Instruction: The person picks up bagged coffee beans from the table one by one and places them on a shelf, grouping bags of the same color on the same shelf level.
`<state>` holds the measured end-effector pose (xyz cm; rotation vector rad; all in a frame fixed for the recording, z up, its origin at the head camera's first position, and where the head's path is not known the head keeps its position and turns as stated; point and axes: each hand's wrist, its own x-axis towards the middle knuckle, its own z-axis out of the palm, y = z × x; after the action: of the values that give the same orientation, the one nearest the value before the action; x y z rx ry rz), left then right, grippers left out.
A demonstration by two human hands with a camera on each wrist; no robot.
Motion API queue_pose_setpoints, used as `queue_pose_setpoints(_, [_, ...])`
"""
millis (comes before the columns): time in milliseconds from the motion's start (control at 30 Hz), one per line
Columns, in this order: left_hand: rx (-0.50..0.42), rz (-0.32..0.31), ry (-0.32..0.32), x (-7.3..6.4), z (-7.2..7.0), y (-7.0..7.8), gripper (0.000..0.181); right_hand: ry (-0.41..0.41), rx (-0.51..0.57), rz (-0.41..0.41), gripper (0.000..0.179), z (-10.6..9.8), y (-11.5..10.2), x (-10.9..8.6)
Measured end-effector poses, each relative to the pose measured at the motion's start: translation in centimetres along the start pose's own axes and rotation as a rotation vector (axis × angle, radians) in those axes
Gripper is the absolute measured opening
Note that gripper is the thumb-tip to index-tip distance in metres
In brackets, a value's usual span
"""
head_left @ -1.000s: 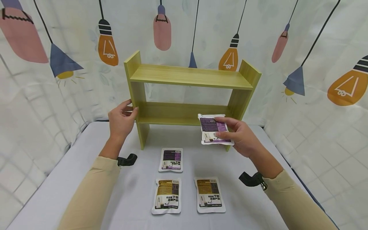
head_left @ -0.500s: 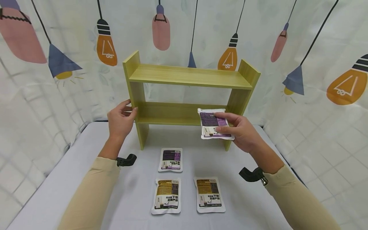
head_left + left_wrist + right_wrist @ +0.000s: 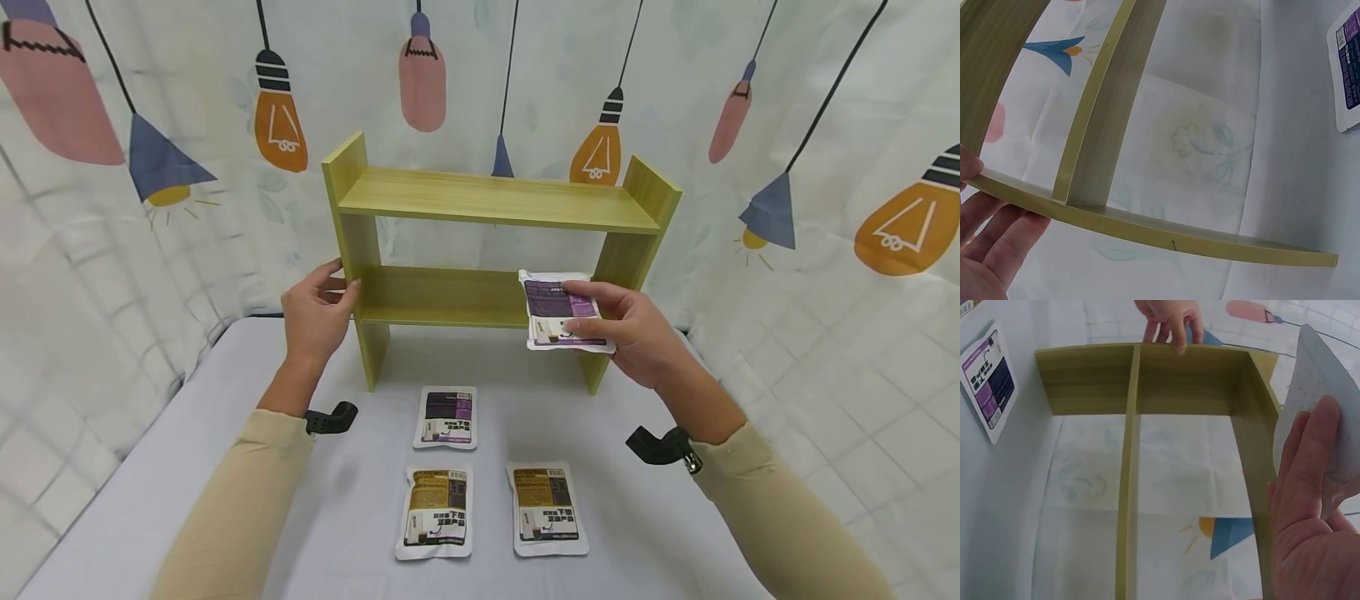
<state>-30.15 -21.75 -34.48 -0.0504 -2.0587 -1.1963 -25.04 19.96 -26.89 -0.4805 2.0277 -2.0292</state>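
Observation:
My left hand (image 3: 318,310) grips the left side panel of a yellow-green wooden shelf (image 3: 495,200), thumb on its front edge and fingers behind, as the left wrist view also shows. My right hand (image 3: 637,333) pinches a white pouch with a purple label (image 3: 558,304) by its right side. In the head view that pouch overlaps the right end of the lower board. The right wrist view shows the pouch's plain back (image 3: 1319,394) with fingers flat along it. A second purple-labelled pouch (image 3: 447,417) lies on the table in front of the shelf.
Two pouches with brown-gold labels, a left one (image 3: 435,512) and a right one (image 3: 547,510), lie nearer on the white table (image 3: 360,533). Behind the shelf hangs a white curtain (image 3: 480,83) printed with lamps and bulbs.
My right hand has raised the purple-labelled pouch a little, up toward the gap between the shelf boards. The left hand, the shelf and the pouches on the table stay where they were.

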Motion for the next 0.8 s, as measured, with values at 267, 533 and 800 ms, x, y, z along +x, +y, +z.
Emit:
queue_pose_setpoints(267, [-0.010,0.009,-0.001,0.0,0.0,0.0,0.039,0.007,0.009,0.000,0.053,-0.2,-0.8,0.2])
queue_pose_setpoints(533, [-0.016,0.017,0.002,-0.1,0.0,0.0,0.039,-0.008,0.021,-0.032,0.051,-0.4,-1.7,0.3])
queue_pose_setpoints(800, [-0.017,0.019,0.003,-0.1,0.0,0.0,0.039,-0.011,0.037,-0.049,0.049,-0.6,-2.6,0.4])
